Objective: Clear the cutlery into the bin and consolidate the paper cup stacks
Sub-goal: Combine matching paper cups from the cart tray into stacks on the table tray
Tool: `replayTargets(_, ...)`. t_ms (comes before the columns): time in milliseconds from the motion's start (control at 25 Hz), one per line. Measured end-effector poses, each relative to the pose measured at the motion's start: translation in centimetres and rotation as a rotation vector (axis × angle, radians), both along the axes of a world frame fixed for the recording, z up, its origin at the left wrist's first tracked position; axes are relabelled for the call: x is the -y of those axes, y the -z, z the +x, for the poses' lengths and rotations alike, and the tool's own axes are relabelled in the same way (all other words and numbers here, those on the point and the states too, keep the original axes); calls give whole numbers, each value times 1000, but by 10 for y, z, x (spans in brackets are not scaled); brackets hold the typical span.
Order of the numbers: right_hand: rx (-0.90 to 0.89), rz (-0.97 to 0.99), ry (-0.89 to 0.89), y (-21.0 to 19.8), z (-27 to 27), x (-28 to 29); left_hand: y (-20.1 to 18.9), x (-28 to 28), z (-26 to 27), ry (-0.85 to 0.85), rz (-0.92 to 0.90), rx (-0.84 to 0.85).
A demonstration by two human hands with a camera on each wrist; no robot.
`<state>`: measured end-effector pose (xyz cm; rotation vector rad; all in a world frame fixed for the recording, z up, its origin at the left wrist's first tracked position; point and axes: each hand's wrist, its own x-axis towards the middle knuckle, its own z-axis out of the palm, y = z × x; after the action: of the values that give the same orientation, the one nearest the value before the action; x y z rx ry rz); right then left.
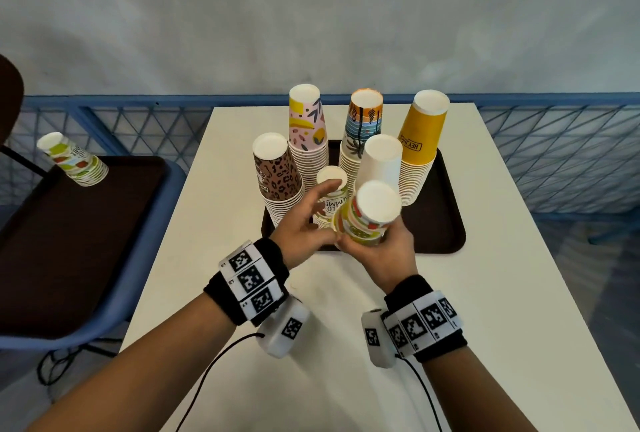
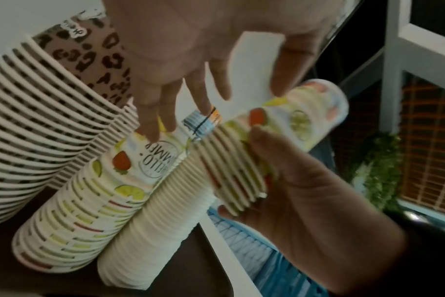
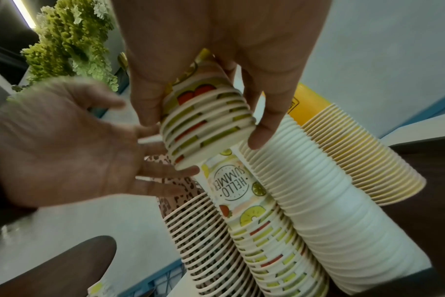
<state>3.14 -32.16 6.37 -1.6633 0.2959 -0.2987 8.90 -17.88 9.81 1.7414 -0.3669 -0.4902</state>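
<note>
Nearest the person, both forearms reach out over the white desk (image 1: 485,258), each wrist wrapped in a black band with square-patterned markers. The right hand (image 1: 384,251) grasps a short fruit stack (image 1: 372,215) of upside-down paper cups, thumb on one side and fingers on the other, as the right wrist view shows. That stack is tilted and held in the air above the near edge of the brown tray (image 1: 446,224), which lies in the middle of the desk. The left hand (image 1: 301,224) is released, its fingers spread and relaxed, holding nothing; its fingertips (image 2: 150,128) lie against the upper part of the "Hello Summer" stack (image 1: 330,196), which stands on the tray just beyond the held one. The open bottom of the held stack sits right over the top of that standing stack; whether the two touch cannot be told.

Just to the right of the "Hello Summer" stack, touching it, stands a plain white stack (image 1: 379,161). To its left is a leopard stack (image 1: 277,179). Toward the far edge of the tray stand three taller stacks: a pink one (image 1: 306,123) at the left, a beach one (image 1: 363,123) in the middle, and a yellow one (image 1: 420,141) at the right, leaning outward.

Beyond the desk's left edge, a second tray (image 1: 69,231) carries another fruit-print stack (image 1: 74,160) at its far end. A blue lattice fence (image 1: 554,154) runs behind the desk.
</note>
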Motion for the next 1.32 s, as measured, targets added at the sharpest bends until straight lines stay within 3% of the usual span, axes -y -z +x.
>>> replayTargets(80,-17,-39,-79,-3,8,-10,0,3,-7,79,37,71)
replayTargets(240,55,-232,-145,-6,11,-14,-3,9,-5,-183,-38,88)
replayTargets(360,166,-424,144,-2,8,7,-16,7,8,-345,-160,110)
replayTargets(440,44,-373,267,1,23,21,-25,13,20,-391,-181,149)
replayTargets(520,-98,-236,191,3,45,28,-31,23,31,-406,-141,167)
replayTargets(640,-144,-122,115,6,64,32,-27,39,43,-374,-54,193)
replayTargets(840,-186,-162,281,12,55,64,9,51,60,-291,166,51)
replayTargets(1000,-208,-186,301,9,43,93,45,63,56,-191,203,-73)
replayTargets(1160,-235,-206,291,14,36,94,52,78,51,-190,166,-67)
replayTargets(1320,-338,-210,278,33,28,91,58,74,51,-122,243,-120)
